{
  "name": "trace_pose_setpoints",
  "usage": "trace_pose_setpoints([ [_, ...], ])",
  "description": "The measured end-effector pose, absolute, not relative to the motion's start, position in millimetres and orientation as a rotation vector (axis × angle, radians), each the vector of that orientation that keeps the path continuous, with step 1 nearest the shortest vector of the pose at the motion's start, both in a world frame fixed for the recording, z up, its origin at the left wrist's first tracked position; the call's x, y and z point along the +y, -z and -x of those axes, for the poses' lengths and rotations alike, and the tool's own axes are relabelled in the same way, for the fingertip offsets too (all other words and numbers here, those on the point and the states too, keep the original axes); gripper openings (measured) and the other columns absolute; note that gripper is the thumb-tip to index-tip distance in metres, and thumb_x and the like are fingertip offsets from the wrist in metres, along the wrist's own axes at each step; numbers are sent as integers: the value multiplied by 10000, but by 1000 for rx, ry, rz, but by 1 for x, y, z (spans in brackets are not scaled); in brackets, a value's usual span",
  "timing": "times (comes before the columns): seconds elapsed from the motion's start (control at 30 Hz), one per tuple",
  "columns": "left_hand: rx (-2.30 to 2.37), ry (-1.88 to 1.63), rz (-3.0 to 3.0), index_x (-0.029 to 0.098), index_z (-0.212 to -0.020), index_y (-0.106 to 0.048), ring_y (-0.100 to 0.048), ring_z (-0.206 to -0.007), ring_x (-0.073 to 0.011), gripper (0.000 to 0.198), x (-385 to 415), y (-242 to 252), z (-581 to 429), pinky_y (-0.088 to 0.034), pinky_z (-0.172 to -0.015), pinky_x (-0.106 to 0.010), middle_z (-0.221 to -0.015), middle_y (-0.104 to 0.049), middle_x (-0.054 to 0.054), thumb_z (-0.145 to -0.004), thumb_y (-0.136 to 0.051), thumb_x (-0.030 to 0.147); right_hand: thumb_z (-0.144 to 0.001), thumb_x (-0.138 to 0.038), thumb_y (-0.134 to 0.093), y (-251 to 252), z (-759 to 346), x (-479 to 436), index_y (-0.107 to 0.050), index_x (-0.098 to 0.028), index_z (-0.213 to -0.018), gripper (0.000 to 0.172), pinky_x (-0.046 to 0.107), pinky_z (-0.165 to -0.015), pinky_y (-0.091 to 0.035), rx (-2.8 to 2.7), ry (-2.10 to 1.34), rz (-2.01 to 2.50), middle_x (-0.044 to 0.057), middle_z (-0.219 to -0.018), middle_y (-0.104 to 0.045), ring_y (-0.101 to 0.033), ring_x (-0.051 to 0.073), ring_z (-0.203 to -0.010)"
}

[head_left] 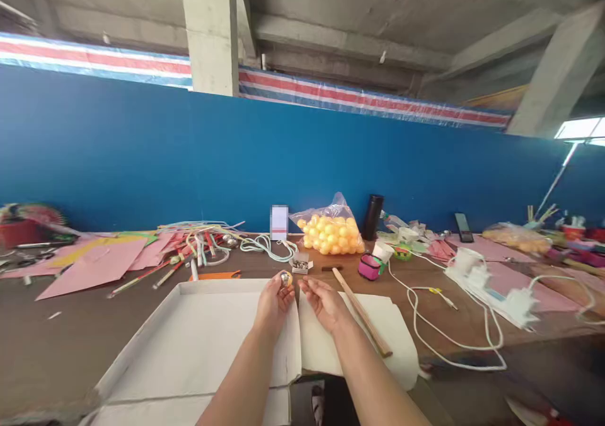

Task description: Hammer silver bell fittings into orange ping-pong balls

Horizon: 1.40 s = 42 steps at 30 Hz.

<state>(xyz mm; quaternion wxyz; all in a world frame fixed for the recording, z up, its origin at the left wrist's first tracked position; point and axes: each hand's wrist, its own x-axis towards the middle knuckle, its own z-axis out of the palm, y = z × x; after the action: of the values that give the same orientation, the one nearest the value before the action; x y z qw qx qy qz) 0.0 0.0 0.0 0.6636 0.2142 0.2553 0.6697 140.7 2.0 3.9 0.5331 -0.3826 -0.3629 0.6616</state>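
Ball (286, 279) sits in left hand (275, 301), white panel (279, 219) blurred

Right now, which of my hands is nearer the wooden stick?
Right. Your right hand is just to the left of the wooden stick; your left hand is farther left, beyond the right.

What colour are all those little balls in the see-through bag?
The balls are yellow-orange, seen best in the head view.

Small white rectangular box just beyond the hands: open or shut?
Open: small shiny dark-and-silver pieces show inside the small white rectangular box, with no lid covering them.
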Motion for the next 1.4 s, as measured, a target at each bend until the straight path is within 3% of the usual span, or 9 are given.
trace_pose_setpoints([
  [1.0,595,-1500,-449,133,-953,-620,-625,-562,-105,129,-3,-5,2,-538,-528,-202,-742,-669,-57,-856,-541,166,-898,-258,-583,-3,-137,0,-585,-152,-1117,244,397,-805,-534,-807,-1579,752,67,-1151,-615,-629,199,-961],
  [1.4,530,-1449,-331,71,-845,-611,-646,-612,-103,150,-5,-10,7,-576,-598,-192,-847,-694,-148,-883,-519,182,-903,-287,-573,-1,-136,1,-565,-160,-1156,282,407,-807,-532,-765,-1546,745,71,-1160,-606,-625,205,-965],
])
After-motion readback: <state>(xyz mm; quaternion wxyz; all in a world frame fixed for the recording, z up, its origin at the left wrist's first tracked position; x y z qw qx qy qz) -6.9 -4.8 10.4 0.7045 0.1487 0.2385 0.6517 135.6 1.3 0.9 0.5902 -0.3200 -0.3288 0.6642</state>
